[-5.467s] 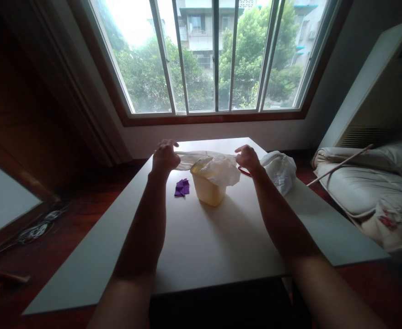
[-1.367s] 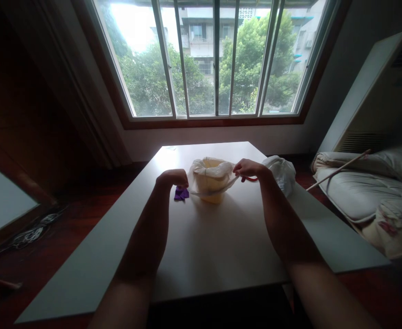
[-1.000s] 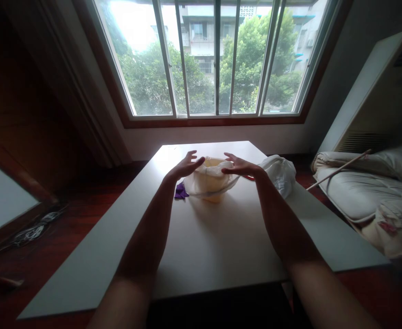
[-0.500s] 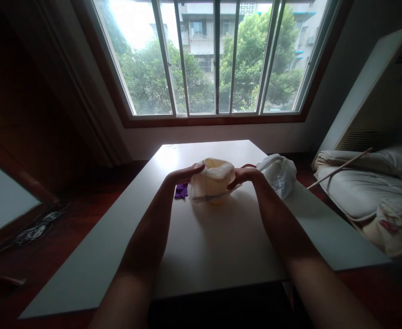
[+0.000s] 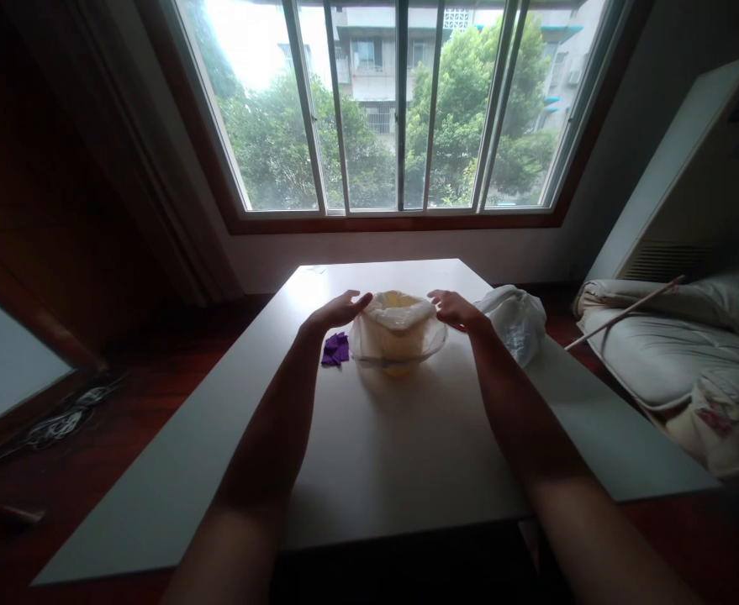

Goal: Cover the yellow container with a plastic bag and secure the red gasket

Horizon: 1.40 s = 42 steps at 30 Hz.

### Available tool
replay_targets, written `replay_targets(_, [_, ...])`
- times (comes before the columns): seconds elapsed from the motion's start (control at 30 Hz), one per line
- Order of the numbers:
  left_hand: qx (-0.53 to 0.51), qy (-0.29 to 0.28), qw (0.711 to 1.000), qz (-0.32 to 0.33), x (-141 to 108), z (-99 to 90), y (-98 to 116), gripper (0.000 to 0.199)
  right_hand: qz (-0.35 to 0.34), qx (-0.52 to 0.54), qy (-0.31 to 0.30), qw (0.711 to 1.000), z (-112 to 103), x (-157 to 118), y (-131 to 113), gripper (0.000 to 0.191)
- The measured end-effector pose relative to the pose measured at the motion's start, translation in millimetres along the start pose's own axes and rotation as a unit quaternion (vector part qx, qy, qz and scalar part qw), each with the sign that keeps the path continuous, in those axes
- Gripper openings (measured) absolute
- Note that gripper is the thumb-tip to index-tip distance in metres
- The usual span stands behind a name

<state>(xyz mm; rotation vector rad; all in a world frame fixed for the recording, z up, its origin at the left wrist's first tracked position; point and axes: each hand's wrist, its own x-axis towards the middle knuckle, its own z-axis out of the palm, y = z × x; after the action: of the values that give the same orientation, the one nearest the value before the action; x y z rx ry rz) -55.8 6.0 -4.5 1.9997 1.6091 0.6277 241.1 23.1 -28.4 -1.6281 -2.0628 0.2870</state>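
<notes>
A small, pale yellowish bin (image 5: 398,343) stands upright on the white table, in front of me. Over its rim is folded a thin, translucent plastic bag (image 5: 433,340), which flares out loosely around the sides. My left hand (image 5: 342,311) is at the left of the rim, fingers apart, its thumb close to the plastic; whether it touches is unclear. On the other side, my right hand (image 5: 456,309) is open beside the rim, fingers spread, holding nothing. A crumpled purple piece (image 5: 335,349), like folded cloth or plastic, lies left of the bin.
A bulging white plastic bag (image 5: 513,323) sits on the white table (image 5: 400,454) behind my right wrist. To the right, a thin stick (image 5: 625,313) leans across a cushioned seat (image 5: 646,349). Cables (image 5: 66,420) lie on the floor at left; a window (image 5: 400,126) is beyond the table.
Both hands have loosened from the bin's sides and risen slightly outward. The plastic bag now spreads wider around the bin, and more of the purple piece shows.
</notes>
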Motion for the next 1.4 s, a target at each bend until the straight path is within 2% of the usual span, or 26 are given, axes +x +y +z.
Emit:
replay_targets(0.07, [0.048, 0.035, 0.998, -0.032, 3, -4.0, 2, 0.063, 0.001, 0.026, 0.061, 0.998, -8, 1, -11, 0.038])
replay_targets(0.17, [0.047, -0.001, 0.998, -0.049, 4, -4.0, 8, 0.061, -0.007, 0.046, 0.094, 0.994, -15, -1, -31, 0.036])
replay_targets(0.3, [0.011, -0.044, 0.998, -0.053, 3, 3.2, 14, 0.047, -0.020, 0.028, 0.035, 0.999, -11, -6, -43, 0.031])
replay_targets(0.43, [-0.057, -0.050, 0.995, -0.070, 2, 8.7, 17, 0.036, 0.006, 0.024, -0.056, 0.998, -9, -7, -41, 0.024])
replay_targets(0.5, [-0.082, -0.038, 0.993, -0.074, 0, 9.7, 19, 0.043, 0.023, 0.029, -0.065, 0.997, -10, -8, -42, 0.018])
replay_targets(0.57, [-0.098, -0.018, 0.992, -0.076, -1, 10.2, 22, 0.051, 0.028, 0.043, -0.047, 0.998, -12, -10, -43, 0.014])
replay_targets(0.67, [-0.122, 0.038, 0.990, -0.059, -3, 11.2, 28, 0.058, 0.024, 0.079, 0.022, 0.996, -12, -11, -46, 0.012])
replay_targets(0.73, [-0.123, 0.072, 0.989, -0.034, -5, 12.3, 31, 0.071, 0.017, 0.102, 0.074, 0.992, -11, -10, -47, 0.011])
replay_targets(0.8, [-0.112, 0.082, 0.990, -0.008, -6, 13.4, 32, 0.086, 0.009, 0.118, 0.111, 0.987, -10, -8, -47, 0.012])
replay_targets(0.87, [-0.105, 0.064, 0.992, 0.015, -7, 14.6, 31, 0.099, 0.009, 0.125, 0.136, 0.983, -10, -6, -47, 0.013])
replay_targets(0.93, [-0.106, 0.021, 0.993, 0.039, -7, 15.7, 28, 0.113, 0.022, 0.131, 0.151, 0.979, -11, -6, -47, 0.013])
replay_targets(1.03, [-0.103, -0.047, 0.992, 0.060, -3, 18.2, 21, 0.134, 0.049, 0.160, 0.156, 0.973, -11, -6, -46, 0.015])
replay_targets(1.1, [-0.078, -0.060, 0.994, 0.054, -1, 20.9, 17, 0.143, 0.059, 0.196, 0.150, 0.967, -10, -5, -45, 0.016])
replay_targets(1.23, [0.020, -0.031, 0.999, 0.029, 4, 26.7, 9, 0.143, 0.079, 0.265, 0.140, 0.951, -8, -2, -44, 0.013])
replay_targets(1.4, [0.111, -0.008, 0.994, -0.022, 8, 32.0, -9, 0.127, 0.095, 0.316, 0.128, 0.935, -11, -1, -47, 0.011])
